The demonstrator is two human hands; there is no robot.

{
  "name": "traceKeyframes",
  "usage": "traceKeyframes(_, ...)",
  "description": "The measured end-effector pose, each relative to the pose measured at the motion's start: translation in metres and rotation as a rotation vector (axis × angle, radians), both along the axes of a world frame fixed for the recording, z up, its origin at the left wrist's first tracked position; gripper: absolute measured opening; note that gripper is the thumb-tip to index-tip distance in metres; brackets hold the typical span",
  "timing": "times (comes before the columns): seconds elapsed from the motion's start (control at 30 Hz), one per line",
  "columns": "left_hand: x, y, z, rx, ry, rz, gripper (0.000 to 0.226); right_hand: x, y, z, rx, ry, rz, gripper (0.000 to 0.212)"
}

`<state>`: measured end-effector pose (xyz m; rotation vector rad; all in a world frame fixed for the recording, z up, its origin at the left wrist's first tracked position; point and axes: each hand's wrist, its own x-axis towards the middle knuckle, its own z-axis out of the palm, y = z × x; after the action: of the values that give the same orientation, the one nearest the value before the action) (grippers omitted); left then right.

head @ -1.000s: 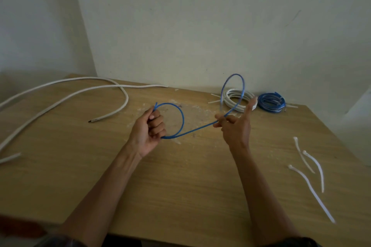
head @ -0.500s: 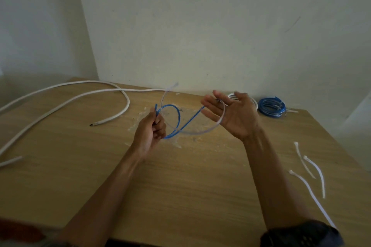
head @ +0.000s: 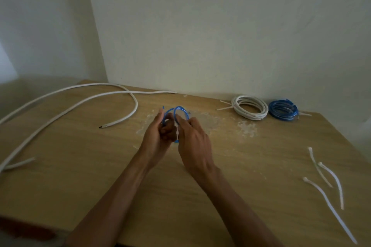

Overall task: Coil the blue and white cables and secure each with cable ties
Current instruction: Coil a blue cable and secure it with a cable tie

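Far left: loose white cable (head: pixel 137 105) sprawled in long curves over the table (head: pixel 80 176), spilling off the left edge, dark-tipped end lying short of the middle. Bare wood in front of it, down to the near edge.

Centre, over the middle of the table: left hand (head: pixel 156 138), fingers curled tight round small loops of blue cable (head: pixel 180 107), thumb upright against them. Touching it, right hand (head: pixel 193 144), back to the camera, forefinger and thumb pinching the same loops, other fingers hidden.

Behind and to the right, against the wall at the back edge: tied white coil (head: pixel 250 109), then tied blue coil (head: pixel 283 110) just beside it, tie tails sticking out. Open wood between hands and coils.

Far right, near the right edge: three loose cable ties (head: pixel 338 185), well apart from both hands.
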<state>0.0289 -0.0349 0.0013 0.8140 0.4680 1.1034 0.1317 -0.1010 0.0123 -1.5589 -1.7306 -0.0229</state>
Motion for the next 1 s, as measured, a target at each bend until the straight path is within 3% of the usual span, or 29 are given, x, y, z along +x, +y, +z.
traceKeyframes(0.1,-0.007,0.004,-0.002,0.02,0.079,0.056,0.035,-0.006,0.001,-0.009,0.107,-0.017,-0.011,0.033)
traceKeyframes(0.17,-0.006,0.004,-0.003,0.021,0.102,0.029,0.034,-0.014,0.001,-0.011,0.146,-0.106,0.015,0.035)
traceKeyframes(0.27,-0.01,0.006,0.0,-0.088,-0.105,-0.047,0.042,-0.016,-0.006,-0.012,0.109,-0.166,0.134,0.049)
traceKeyframes(0.37,-0.018,0.012,0.003,-0.204,-0.376,0.026,0.045,-0.008,-0.018,-0.02,0.01,-0.195,0.248,0.053)
traceKeyframes(0.43,-0.02,0.013,0.003,-0.223,-0.445,-0.007,0.048,-0.001,-0.021,-0.026,-0.031,-0.233,0.268,0.056)
traceKeyframes(0.53,-0.023,0.009,0.002,-0.18,-0.33,-0.096,0.046,0.02,-0.013,-0.026,0.039,-0.264,0.165,0.031)
traceKeyframes(0.63,-0.02,0.007,0.004,-0.157,-0.265,-0.127,0.04,0.041,-0.008,-0.02,0.02,-0.166,0.087,0.015)
traceKeyframes(0.77,-0.013,0.002,0.002,-0.161,-0.242,-0.155,0.039,0.052,-0.013,-0.025,0.009,-0.04,0.179,0.016)
traceKeyframes(0.87,-0.012,0.001,0.001,-0.169,-0.22,-0.172,0.042,0.051,-0.015,-0.026,-0.053,0.068,0.066,0.037)
traceKeyframes(1.0,-0.008,-0.004,0.001,-0.162,-0.143,-0.27,0.044,0.05,-0.009,-0.022,-0.104,0.229,-0.034,0.047)
